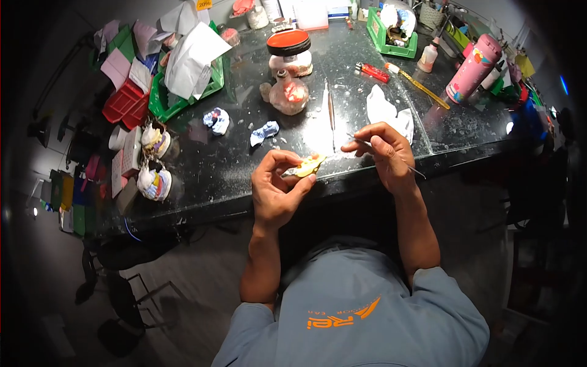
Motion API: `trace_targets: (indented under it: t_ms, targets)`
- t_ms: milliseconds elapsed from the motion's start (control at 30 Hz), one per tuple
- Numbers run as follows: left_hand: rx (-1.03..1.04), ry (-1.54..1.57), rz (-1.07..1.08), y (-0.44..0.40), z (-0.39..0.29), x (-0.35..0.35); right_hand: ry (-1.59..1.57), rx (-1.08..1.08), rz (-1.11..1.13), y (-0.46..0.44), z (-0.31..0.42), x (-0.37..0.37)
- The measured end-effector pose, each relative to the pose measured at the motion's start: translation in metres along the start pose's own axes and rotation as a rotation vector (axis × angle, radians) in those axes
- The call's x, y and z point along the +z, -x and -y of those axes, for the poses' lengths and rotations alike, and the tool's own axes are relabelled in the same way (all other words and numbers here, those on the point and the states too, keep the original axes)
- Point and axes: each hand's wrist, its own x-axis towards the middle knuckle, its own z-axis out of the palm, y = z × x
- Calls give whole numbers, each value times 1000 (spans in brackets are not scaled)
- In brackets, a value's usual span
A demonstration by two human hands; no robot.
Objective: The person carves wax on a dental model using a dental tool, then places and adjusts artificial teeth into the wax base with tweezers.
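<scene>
Between the thumb and fingers of my left hand [275, 189] is a small yellow and whitish piece [310, 165], held just over the table's front edge. My right hand [388, 153] is to the right of it, its fingers closed round a thin metal tool [417, 172]. One end of the tool sticks out past the wrist, the other beyond the fingertips. The tool and the yellow piece are apart. Beyond the hands, a long thin instrument [331, 116] lies on the dark table [226, 165] in the bright light.
Crumpled blue pieces [264, 133] and two dental models [154, 180] are at left. Green bins [162, 101], a red-lidded jar [289, 46] and a clear bag [288, 96] stand farther back. White tissue [382, 110], a red lighter [374, 73] and a pink bottle [472, 68] are at right.
</scene>
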Motion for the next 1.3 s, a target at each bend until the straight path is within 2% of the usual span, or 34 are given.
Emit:
trace_targets:
  t_ms: [333, 467, 500, 667, 867, 1067, 1300]
  targets:
    - [127, -220, 27, 4, 4, 5, 280, -31, -118, 5, 0, 31]
    - [201, -186, 26, 6, 10, 6, 180, -60, -288, 2, -9, 51]
    - [189, -181, 18, 6, 10, 6, 115, -43, -285, 1, -10, 57]
    - [188, -215, -8, 3, 4, 10, 205, -51, -234, 3, -20, 63]
    - [101, -228, 82, 3, 2, 5, 229, -90, -252, 6, -22, 64]
    - [109, -137, 80, 2, 1, 7, 243, -109, -255, 5, -21, 64]
    - [-51, 42, 211, -11, -7, -10, 219, 0, -176, -9, -11, 57]
